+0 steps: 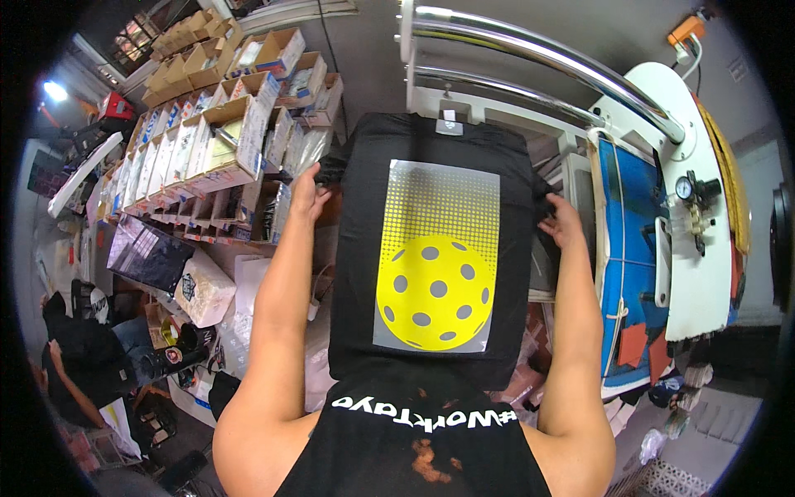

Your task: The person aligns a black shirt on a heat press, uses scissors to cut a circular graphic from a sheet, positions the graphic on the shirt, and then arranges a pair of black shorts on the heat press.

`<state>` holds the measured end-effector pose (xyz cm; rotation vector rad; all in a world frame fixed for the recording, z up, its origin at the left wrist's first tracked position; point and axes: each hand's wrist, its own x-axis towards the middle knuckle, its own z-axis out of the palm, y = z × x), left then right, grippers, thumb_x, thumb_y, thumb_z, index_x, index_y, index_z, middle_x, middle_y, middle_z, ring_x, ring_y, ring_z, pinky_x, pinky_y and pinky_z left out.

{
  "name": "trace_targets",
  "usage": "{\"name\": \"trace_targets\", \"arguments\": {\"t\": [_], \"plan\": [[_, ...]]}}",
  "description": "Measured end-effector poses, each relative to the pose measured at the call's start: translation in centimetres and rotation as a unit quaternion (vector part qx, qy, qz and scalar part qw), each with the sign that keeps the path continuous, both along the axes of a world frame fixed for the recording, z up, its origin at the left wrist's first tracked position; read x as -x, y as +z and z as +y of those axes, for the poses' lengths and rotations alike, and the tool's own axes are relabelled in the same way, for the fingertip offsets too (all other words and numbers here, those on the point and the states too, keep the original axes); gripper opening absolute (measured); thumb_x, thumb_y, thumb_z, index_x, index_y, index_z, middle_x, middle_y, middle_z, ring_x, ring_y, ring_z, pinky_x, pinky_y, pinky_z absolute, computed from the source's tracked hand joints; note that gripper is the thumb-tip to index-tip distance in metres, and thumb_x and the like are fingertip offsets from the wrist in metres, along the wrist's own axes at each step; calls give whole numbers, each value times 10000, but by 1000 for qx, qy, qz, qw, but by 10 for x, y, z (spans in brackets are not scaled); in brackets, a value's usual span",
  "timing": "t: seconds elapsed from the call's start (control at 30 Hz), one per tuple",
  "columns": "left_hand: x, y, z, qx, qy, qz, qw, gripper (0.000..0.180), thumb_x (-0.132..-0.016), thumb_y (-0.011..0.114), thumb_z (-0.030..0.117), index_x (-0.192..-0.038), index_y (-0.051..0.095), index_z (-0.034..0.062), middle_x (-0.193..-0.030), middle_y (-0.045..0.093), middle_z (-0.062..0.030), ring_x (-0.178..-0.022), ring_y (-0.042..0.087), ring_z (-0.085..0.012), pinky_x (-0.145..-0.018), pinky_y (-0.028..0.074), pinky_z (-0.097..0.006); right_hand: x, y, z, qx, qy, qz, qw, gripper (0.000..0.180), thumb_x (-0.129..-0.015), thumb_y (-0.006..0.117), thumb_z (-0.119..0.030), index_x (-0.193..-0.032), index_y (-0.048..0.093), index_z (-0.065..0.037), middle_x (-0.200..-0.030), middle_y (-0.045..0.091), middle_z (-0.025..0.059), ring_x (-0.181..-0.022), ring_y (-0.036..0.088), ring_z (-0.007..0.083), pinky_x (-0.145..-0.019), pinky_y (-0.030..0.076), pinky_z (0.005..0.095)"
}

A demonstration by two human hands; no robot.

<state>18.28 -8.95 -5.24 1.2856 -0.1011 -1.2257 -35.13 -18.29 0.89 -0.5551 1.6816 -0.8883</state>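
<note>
A black T-shirt lies spread over a flat rectangular platen in front of me, its collar label at the far edge. On its middle rests a print sheet with a large yellow perforated ball below a fading pattern of yellow dots. My left hand is closed on dark cloth at the shirt's left side, by the sleeve. Opposite it, my right hand pinches the cloth at the right sleeve. Some fingertips of both hands are hidden by the fabric.
Cardboard boxes of packets are stacked at left, above a dark screen. Chrome bars run behind the platen to a white machine arm with a gauge. A blue panel stands right. Another person is lower left.
</note>
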Motion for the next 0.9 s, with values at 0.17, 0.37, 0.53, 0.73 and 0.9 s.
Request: {"name": "trace_targets", "arguments": {"t": [0.17,0.37,0.53,0.73,0.9], "plan": [[63,31,93,166,-181,-624,742,306,-806,708,86,-1098,652,13,-1166,649,-168,-1145,599,-378,-1023,463,-430,-20,-3,135,445,288,518,671,400,-792,718,-166,-1160,647,-26,-1294,589,207,-1246,521,409,-1083,393,510],[124,56,193,250,-334,-681,602,333,-760,763,127,-1082,689,86,-1267,623,-125,-1330,492,-362,-1159,274,-605,-43,8,263,418,398,453,680,455,-769,751,-241,-1180,671,-61,-1344,562,181,-1329,456,407,-1147,307,574],[131,55,201,242,-369,-700,561,393,-767,797,252,-1125,708,115,-1327,617,-99,-1363,467,-348,-1181,266,-595,-43,1,277,400,431,450,672,500,-770,763,-317,-1200,683,-76,-1387,548,167,-1366,427,395,-1179,252,580],[131,51,205,234,-370,-707,556,405,-768,808,279,-1135,717,132,-1325,627,-80,-1362,472,-337,-1182,274,-588,-41,-2,280,405,427,442,676,512,-766,766,-328,-1208,682,-83,-1395,545,167,-1370,426,390,-1175,259,582],[132,51,204,236,-365,-708,557,387,-769,803,271,-1121,727,130,-1325,633,-81,-1358,477,-338,-1185,272,-583,-40,-3,280,416,419,441,676,515,-752,777,-312,-1202,681,-82,-1387,549,166,-1365,433,388,-1173,272,576]]}}
